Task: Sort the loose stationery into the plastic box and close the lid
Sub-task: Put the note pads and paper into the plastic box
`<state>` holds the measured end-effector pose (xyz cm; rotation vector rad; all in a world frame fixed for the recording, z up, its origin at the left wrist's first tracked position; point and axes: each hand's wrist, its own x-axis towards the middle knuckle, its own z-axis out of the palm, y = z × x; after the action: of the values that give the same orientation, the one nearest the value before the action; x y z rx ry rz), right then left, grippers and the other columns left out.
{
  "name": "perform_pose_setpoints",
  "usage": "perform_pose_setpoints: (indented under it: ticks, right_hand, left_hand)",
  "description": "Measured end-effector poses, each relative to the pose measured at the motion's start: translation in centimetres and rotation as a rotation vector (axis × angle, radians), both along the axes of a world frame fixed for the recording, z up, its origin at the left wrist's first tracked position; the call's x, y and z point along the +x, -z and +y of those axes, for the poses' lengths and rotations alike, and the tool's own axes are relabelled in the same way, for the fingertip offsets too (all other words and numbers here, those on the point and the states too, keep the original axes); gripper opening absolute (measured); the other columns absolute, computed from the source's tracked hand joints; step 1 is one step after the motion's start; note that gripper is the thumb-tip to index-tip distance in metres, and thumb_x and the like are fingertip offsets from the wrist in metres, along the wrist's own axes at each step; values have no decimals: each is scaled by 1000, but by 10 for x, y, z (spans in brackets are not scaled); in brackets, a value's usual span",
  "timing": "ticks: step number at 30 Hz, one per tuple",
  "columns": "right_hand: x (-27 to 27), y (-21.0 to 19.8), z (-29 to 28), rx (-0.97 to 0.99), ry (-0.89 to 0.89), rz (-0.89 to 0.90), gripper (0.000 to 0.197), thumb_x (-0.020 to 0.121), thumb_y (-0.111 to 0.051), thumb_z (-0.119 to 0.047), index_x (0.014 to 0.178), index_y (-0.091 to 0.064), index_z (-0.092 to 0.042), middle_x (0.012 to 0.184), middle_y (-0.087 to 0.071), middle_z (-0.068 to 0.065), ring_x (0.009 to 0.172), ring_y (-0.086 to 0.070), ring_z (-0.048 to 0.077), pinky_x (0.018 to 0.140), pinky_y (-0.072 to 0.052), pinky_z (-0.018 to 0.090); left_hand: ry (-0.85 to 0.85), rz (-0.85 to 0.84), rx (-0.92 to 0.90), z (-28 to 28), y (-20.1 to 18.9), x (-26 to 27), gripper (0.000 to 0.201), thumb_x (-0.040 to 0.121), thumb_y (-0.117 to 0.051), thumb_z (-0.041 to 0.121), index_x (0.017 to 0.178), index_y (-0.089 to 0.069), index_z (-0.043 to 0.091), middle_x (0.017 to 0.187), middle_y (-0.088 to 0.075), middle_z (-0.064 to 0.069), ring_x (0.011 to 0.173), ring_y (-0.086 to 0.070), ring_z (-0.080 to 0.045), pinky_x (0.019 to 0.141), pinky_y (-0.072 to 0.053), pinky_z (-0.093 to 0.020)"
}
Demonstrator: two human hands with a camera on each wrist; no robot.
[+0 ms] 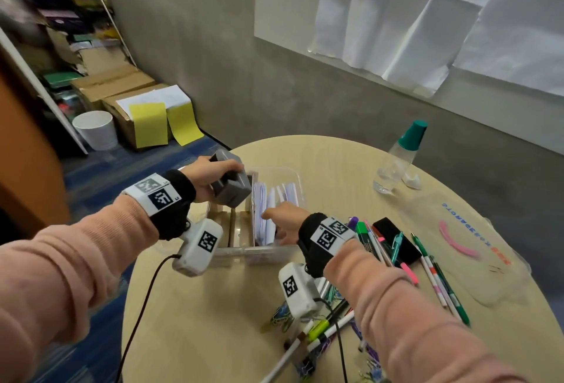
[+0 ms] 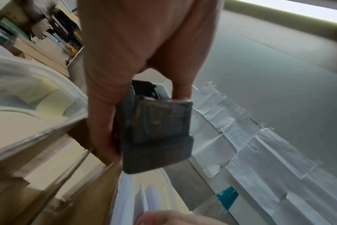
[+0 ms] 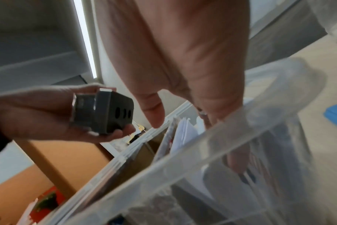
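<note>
A: Round, pale-wood bench (image 1: 213, 321) against a grey wall, with taped paper sheets behind. Near its far-left edge stands the clear plastic box (image 1: 268, 253), lid off; the transparent lid (image 1: 457, 230) lies apart on the right side. Which step is shown?

B: Placing the grey hole punch (image 1: 230, 188). The left hand (image 1: 210, 176) has thumb and fingers curled around it and carries it just above the box's left side, beside the upright white papers (image 1: 268, 217) in the right compartment.

A: And the right hand (image 1: 285, 220)?

B: It reaches into the box at the papers, fingers extended downward among the sheets. Whether it pinches them or merely presses them aside cannot be told; the right-wrist view blurs there.

A: How is the step done well?

B: Probably by keeping the papers held back against the right wall so the punch can descend into the free left compartment, flat side down, low enough that the lid will seat later. Release only once it rests on the floor of the box.

A: What remains?

B: Loose pens and markers (image 1: 396, 248) and binder clips (image 1: 283, 318) lie on the bench near the right forearm.
</note>
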<state>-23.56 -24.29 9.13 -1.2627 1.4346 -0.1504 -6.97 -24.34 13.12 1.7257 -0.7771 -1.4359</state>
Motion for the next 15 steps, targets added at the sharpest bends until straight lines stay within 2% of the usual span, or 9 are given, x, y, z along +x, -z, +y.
perform_pose_setpoints:
  ticks: [2, 6, 7, 9, 11, 14, 15]
  right_hand:
    - [6, 4, -2, -14, 5, 39, 65, 92, -53, -22, 144, -17, -6, 129, -43, 23, 110, -55, 35, 97, -48, 46]
    - [15, 10, -4, -78, -53, 167, 74, 88, -58, -19, 144, -12, -4, 137, -40, 24, 119, -52, 37, 98, -47, 43]
    - [16, 12, -4, -93, -70, 193, 73, 87, -60, -19, 143, -15, -3, 134, -43, 23, 118, -53, 36, 98, -47, 43]
    - [17, 14, -5, -122, -97, 231, 68, 86, -62, -19, 139, -25, -1, 118, -51, 19, 108, -59, 34, 94, -50, 41]
    - [17, 16, -7, -151, -104, 270, 68, 85, -64, -20, 138, -25, -1, 107, -52, 16, 100, -60, 29, 90, -51, 37]
    - [16, 16, -7, -251, -134, 336, 78, 88, -60, -16, 147, -9, -9, 128, -50, 19, 111, -57, 33, 88, -48, 38]
    - [14, 16, -8, -313, -161, 369, 73, 89, -56, -13, 147, -11, -13, 130, -49, 20, 111, -56, 34, 87, -48, 38]
  left_hand:
    - [8, 13, 8, 1, 0, 1, 46, 84, -65, 22, 122, -43, 10, 112, -55, -19, 92, -57, -30, 61, -51, -43]
    - [0, 64, 12, 1, 0, 1, 39, 84, -65, 24, 115, -45, 12, 106, -56, -17, 87, -57, -28, 60, -51, -42]
    - [-6, 76, 12, 0, 0, 1, 37, 84, -64, 24, 114, -45, 12, 103, -56, -16, 86, -57, -27, 60, -50, -42]
    - [-13, 95, 11, -1, -1, 1, 38, 85, -64, 24, 115, -44, 13, 100, -57, -15, 85, -57, -26, 60, -50, -41]
    - [-13, 114, 20, -2, -2, -1, 41, 85, -64, 25, 117, -42, 13, 98, -57, -15, 85, -57, -26, 63, -50, -41]
    - [-4, 134, 36, -4, -3, -5, 47, 85, -64, 27, 123, -41, 13, 97, -57, -16, 87, -57, -27, 69, -50, -42]
    - [-2, 136, 39, -5, -3, -7, 50, 85, -64, 27, 126, -40, 13, 98, -56, -16, 88, -57, -28, 69, -51, -42]
